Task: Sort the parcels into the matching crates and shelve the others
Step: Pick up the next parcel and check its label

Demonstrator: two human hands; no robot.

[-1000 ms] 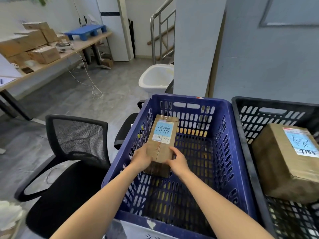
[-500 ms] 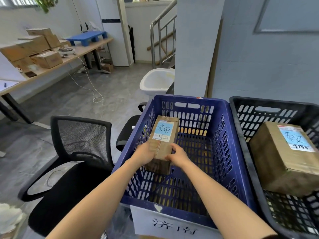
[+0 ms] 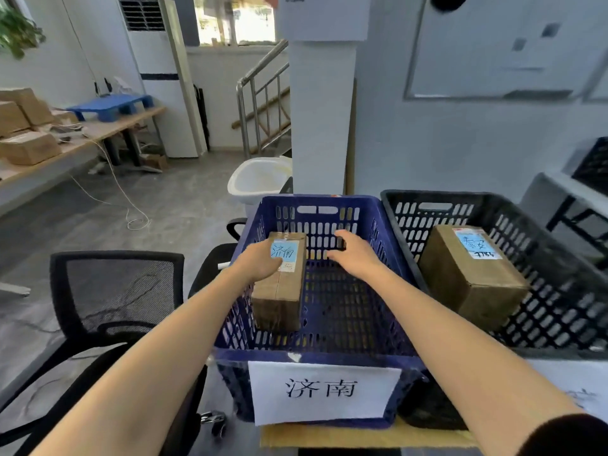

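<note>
A brown parcel (image 3: 279, 301) with a blue handwritten label lies flat along the left wall inside the blue crate (image 3: 390, 235). The crate carries a white paper sign (image 3: 324, 391) on its front, and its characters match the parcel's label. My left hand (image 3: 260, 262) rests on top of the parcel's far end, partly covering the label. My right hand (image 3: 357, 255) hovers over the crate's middle, clear of the parcel, fingers loosely curled and holding nothing.
A black crate (image 3: 566, 268) to the right holds another labelled brown parcel (image 3: 470, 281). A black mesh chair (image 3: 115, 291) stands left of the crates, with a white bin (image 3: 260, 179) and a pillar (image 3: 320, 120) behind. More boxes (image 3: 29, 148) sit on a far-left table.
The parcel went down from my two-handed hold to lie on the crate floor. My right hand let go and moved right; my left hand stayed on top. The view pulled back.
</note>
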